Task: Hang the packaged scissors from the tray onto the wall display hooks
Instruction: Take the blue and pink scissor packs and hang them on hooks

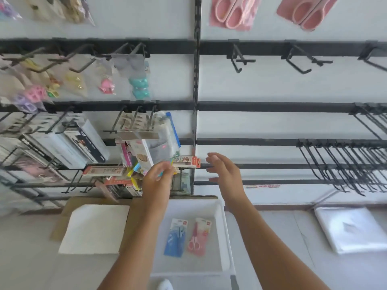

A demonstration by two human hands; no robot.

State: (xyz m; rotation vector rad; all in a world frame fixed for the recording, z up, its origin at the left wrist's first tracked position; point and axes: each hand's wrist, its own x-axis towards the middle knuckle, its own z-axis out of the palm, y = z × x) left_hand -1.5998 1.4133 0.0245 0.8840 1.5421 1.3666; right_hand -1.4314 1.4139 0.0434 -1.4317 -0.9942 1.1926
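Note:
A white tray [222, 210] stands below the wall display. In it lie a blue scissors pack [174, 237] and a pink scissors pack [199, 237], side by side. My left hand [157, 183] is raised at the low hooks, its fingers pinched on a small carded package [186, 161] with an orange-and-white header; blur hides what the package contains. My right hand [223, 170] hovers just to the right of that package with fingers spread, holding nothing. Large pink scissors packs [232, 13] hang at the top right of the wall.
Black rails carry empty double hooks [238, 61] in the upper right and dense rows of empty hooks [345, 168] at the lower right. Filled hooks with stationery [138, 86] crowd the left. A white sheet on cardboard [94, 229] lies left of the tray, a plastic bag [351, 229] right.

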